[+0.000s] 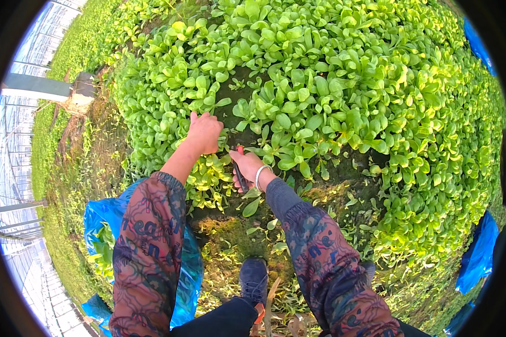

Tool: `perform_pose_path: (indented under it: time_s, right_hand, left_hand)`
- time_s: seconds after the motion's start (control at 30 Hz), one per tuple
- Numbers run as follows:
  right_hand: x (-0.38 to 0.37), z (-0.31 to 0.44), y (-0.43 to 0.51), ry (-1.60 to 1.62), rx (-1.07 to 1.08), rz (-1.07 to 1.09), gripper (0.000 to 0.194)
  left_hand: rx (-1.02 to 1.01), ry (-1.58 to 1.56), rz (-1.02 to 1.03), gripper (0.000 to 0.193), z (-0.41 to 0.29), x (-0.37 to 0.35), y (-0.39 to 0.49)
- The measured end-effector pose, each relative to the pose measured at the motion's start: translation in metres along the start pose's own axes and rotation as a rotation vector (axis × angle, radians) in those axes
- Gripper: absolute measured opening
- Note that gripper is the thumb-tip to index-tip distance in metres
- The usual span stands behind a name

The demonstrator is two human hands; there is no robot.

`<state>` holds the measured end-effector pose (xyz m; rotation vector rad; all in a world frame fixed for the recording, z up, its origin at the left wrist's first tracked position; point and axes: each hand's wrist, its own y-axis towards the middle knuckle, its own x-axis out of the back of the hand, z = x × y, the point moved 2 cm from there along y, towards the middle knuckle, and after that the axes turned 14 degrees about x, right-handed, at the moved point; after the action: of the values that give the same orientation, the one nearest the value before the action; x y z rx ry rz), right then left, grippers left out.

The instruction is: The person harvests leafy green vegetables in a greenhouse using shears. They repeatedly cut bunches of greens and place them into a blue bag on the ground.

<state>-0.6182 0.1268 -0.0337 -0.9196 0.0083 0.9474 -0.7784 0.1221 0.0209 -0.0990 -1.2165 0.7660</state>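
My left hand (206,132) reaches in among the leafy green plants (168,113), its fingers curled downward. Leaves and the hand itself hide its fingertips, so whether it grips a stem cannot be made out. Just to the right and nearer to me, my right hand (248,166) is closed around a small hand tool with a black and red handle (240,177); its working end is not clear. Yellowish plants (211,177) grow below and between the two hands. Several loose leaves (251,207) lie on the dark soil by my right wrist.
A blue plastic bag (189,274) with cut greens (104,244) stands beside my left sleeve. My shoe (254,278) rests on mossy ground. More blue plastic (476,257) lies at the right rim. A post (38,86) on a block (83,94) stands far left.
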Motion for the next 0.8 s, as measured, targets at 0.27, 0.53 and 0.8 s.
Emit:
perform_pose_path:
  time_s: [0.27, 0.53, 0.8]
  right_hand:
    - [0.013, -0.026, -0.043, 0.067, 0.182, 0.027, 0.055]
    - [0.000, -0.038, -0.036, 0.046, -0.001, 0.214, 0.056]
    - [0.007, -0.049, -0.035, -0.173, -0.036, 0.321, 0.061]
  left_hand:
    - [-0.021, -0.532, -0.316, 0.042, 0.062, 0.036, -0.033]
    - [-0.308, -0.107, 0.053, 0.042, 0.001, 0.030, -0.062]
    - [-0.151, 0.111, 0.100, 0.047, 0.009, -0.025, -0.105]
